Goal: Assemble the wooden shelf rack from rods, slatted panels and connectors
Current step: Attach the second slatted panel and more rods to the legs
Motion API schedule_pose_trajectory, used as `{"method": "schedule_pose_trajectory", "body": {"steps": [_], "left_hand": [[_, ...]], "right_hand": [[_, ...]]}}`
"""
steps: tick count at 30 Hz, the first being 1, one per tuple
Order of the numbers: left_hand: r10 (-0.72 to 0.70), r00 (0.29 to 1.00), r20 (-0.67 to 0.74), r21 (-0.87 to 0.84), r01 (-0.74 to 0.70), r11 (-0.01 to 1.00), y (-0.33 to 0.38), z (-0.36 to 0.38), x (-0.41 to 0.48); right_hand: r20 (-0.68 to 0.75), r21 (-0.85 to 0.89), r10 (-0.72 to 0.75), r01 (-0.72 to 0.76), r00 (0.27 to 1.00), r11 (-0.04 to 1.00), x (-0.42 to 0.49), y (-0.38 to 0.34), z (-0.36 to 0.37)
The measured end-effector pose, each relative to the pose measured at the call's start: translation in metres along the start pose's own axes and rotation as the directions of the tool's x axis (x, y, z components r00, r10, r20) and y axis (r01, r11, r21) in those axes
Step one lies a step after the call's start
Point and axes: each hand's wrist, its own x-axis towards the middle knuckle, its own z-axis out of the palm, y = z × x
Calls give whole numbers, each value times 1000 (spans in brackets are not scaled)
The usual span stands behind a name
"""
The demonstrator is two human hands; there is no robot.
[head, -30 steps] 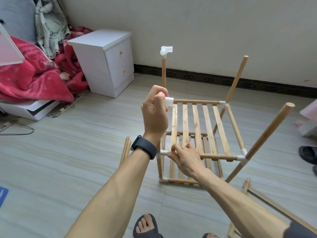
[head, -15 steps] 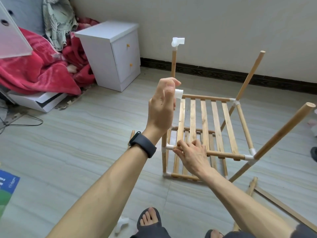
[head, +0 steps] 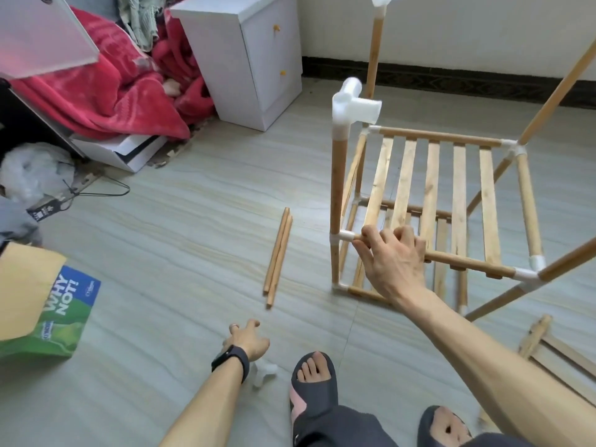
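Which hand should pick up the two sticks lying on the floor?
The left hand. It is free and low near the floor, close to the two loose rods. The right hand grips the rack's front rail, probably steadying it.

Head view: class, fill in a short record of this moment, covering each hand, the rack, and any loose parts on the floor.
Right hand: grips the front rod of the rack's upper shelf
Left hand: low over the floor, fingers loose, holding nothing
Near-left post: capped by the top connector
Upper shelf: slatted panel seated between rods
Loose parts: two rods side by side; floor connector beside the left wrist
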Motion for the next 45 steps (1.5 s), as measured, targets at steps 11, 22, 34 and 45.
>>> {"method": "schedule_pose_trajectory", "body": {"steps": [11,22,34,45], "left_hand": [[-44,986,-161,-166,17,986,6,32,16],[512,859,-13,-953,-166,254,83,-77,-91],[802,596,-45,-940,-297,169,182,-139,-229],[897,435,-79,-689,-674,266,238,-145,-279]], "right_hand": [[-23,-52,-3,2,1000,999,-2,-3,8],[203,351,38,-109,978,930,-5,6,-37],[194,917,82,-211,978,339,-78,12,-148],[-295,649,235,13,926,761,-84,64,-183]]}}
